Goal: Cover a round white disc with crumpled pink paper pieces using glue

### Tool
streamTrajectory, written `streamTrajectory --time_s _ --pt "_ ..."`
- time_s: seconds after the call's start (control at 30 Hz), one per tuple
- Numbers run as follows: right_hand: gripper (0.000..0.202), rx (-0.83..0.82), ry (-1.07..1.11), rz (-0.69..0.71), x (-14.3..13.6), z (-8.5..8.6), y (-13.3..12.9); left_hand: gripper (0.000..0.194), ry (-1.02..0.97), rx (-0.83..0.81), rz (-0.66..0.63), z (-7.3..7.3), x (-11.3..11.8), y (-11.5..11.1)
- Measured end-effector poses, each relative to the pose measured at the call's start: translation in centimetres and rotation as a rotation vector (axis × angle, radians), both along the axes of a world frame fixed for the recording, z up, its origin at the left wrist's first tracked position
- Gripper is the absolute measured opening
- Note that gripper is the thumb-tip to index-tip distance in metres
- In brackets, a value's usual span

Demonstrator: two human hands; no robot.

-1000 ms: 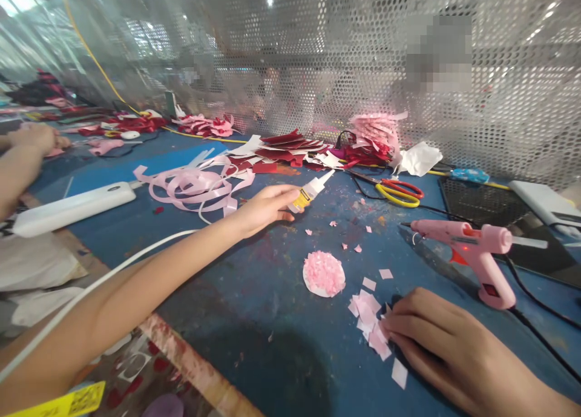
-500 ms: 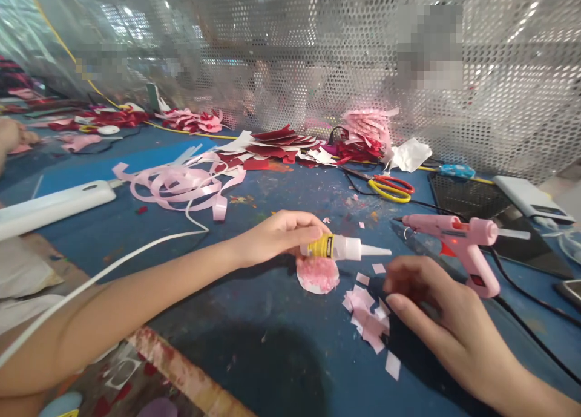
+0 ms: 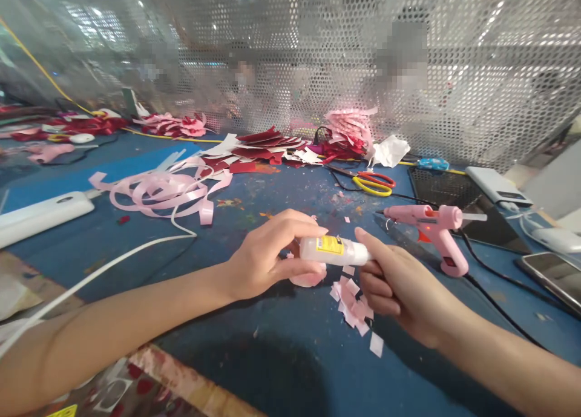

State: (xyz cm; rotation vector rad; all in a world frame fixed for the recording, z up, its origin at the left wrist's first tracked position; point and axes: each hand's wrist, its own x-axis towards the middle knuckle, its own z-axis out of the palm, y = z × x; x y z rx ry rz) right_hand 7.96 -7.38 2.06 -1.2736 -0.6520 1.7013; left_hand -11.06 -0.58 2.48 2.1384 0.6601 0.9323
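Note:
A small white glue bottle (image 3: pixel 333 250) with a yellow label lies level between my two hands, its nozzle end pointing right. Fingers above and thumb below, my left hand (image 3: pixel 267 247) is closed around the bottle's base end. My right hand (image 3: pixel 394 284) pinches the nozzle end, and its fingers hide the long tip. Under the bottle on the table is a round piece covered in pink bits (image 3: pixel 309 278), partly hidden by my left hand. Small pale pink paper squares (image 3: pixel 351 305) lie in a loose pile below my right fingers.
A pink hot glue gun (image 3: pixel 431 220) lies to the right, trailing a black cord. Behind are scissors (image 3: pixel 374 184), red and white strips (image 3: pixel 267 147) and a black tablet (image 3: pixel 454 205). Pink ribbon (image 3: pixel 158 187) and a white cable (image 3: pixel 113 272) are on the left.
My right hand has come left and up from beside the paper squares and closed on the bottle's nozzle. The bottle has turned, and my left thumb has moved beneath it. The view has shifted right.

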Motion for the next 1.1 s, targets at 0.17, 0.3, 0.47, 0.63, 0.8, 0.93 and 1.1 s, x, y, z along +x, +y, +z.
streamTrajectory --time_s 0.17,0.3,0.47,0.63,0.8,0.93,1.1 --pt "0.061 -0.157 0.025 0.126 -0.6 1.1 0.1 0.024 0.110 0.091 0.036 0.4 -0.6 -0.5" --pt "0.040 -0.093 0.103 0.058 -0.9 1.8 0.4 0.026 0.227 0.071 -0.091 0.0 -0.3 0.6" --pt "0.035 0.297 -0.053 -0.054 -1.5 2.4 -0.1 0.041 0.175 0.055 0.006 -0.7 0.1 0.5" --pt "0.020 0.902 -0.738 -0.098 -0.4 2.3 -0.4 0.046 -0.077 -0.383 0.000 -0.2 0.8 -0.5" --pt "0.014 1.529 -1.219 0.112 2.3 0.5 0.8 0.048 -0.009 -0.889 -0.049 0.7 1.2 0.8" --pt "0.018 1.806 -1.419 0.191 3.3 -0.6 1.2 0.052 0.127 -1.088 -0.058 0.2 1.0 1.4" --pt "0.029 1.638 -1.159 0.049 2.7 -1.9 1.1 0.052 0.142 -0.884 -0.022 0.0 0.5 1.4"
